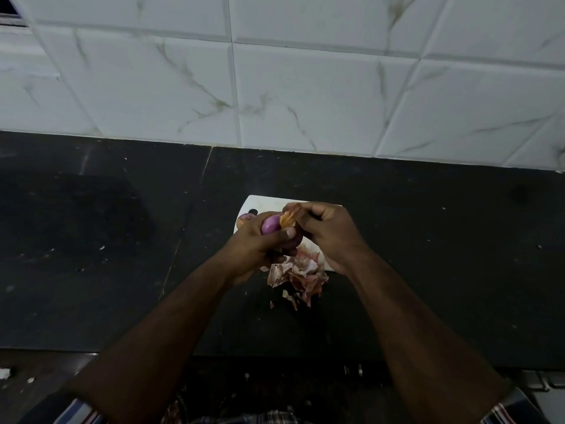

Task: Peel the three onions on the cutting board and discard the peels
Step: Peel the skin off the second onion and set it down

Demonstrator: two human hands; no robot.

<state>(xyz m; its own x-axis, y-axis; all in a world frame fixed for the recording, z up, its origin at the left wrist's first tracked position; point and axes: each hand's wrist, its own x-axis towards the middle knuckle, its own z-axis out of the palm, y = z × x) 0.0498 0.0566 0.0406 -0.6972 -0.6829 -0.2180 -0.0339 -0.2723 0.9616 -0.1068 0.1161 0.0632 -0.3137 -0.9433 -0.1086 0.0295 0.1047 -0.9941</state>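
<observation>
My left hand (260,243) grips a purple onion (271,225) above the white cutting board (263,202), its thumb lying across the onion's front. My right hand (328,231) pinches a strip of dry orange-brown peel (289,218) that still hangs from the onion's top. Another onion (243,220), with skin on, lies on the board's left edge, mostly hidden behind my left hand. A pile of loose peels (298,275) lies at the board's near edge and spills onto the counter. A third onion is not visible.
The board sits on a dark stone counter (107,240) that runs left and right. A white marbled tile wall (275,87) rises directly behind it. Small peel scraps (289,298) dot the counter near the pile. The counter's front edge runs below my forearms.
</observation>
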